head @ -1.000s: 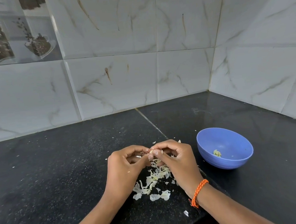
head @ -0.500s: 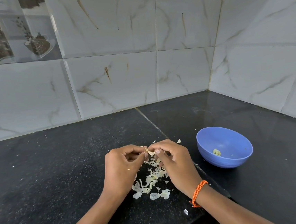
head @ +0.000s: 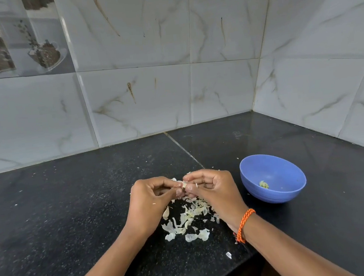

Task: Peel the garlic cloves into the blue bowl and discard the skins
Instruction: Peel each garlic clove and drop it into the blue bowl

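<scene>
Left hand (head: 148, 202) and right hand (head: 212, 190) both pinching one garlic clove (head: 184, 184) above the skins (head: 190, 220) on the counter (head: 73, 215); blue bowl (head: 293, 194) just right, one peeled clove (head: 263, 184) inside.

no readable text, labels or numbers anywhere

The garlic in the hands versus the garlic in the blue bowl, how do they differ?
The clove pinched between the left hand and right hand is held above the counter, skin partly on. The garlic in the blue bowl lies loose, yellowish. Both are small.
</scene>
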### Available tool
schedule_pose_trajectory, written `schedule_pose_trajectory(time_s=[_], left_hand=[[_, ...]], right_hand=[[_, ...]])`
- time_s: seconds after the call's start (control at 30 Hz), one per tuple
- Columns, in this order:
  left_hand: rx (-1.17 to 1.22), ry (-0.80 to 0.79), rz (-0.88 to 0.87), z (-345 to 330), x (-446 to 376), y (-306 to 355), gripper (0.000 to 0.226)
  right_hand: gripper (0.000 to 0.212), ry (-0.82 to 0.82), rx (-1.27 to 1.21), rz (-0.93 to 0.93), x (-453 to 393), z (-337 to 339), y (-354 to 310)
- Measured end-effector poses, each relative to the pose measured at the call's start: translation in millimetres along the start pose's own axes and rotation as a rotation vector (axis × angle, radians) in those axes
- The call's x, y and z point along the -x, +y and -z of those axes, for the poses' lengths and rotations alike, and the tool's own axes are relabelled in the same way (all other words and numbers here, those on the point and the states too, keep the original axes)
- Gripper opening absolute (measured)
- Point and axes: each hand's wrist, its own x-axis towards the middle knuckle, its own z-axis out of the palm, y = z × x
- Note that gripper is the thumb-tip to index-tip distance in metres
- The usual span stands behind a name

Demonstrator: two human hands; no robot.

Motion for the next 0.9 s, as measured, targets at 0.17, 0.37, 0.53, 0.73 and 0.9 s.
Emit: schedule_pose_trajectory(time_s=[0.17,0.37,0.53,0.73,0.9], left_hand=[[-0.108,0.102,-0.033,19.0,-10.0,-11.5,0.014],[-0.199,0.172,-0.050,22.5,-10.2,-17.7,0.021],[-0.187,0.146,-0.051,20.0,-9.2,-14.8,0.052],[-0.260,0.173,-0.048,20.8,-9.1,-18.5,0.036],[-0.288,0.181,-0.057,18.4,-11.1,-19.8,0.031]], right_hand=[[0.013,-0.026,0.454,0.174,-9.3,-1.5,0.6],[0.026,-0.391,1.044,0.318,-11.1,-20.6,-0.7],[0.023,-0.245,0.977,0.334,-20.4,-18.3,-15.8],[0.022,-0.269,1.006,0.294,-26.5,-25.4,-18.0],[0.024,-0.267,1.054,0.352,-1.8,-36.6,-0.9]])
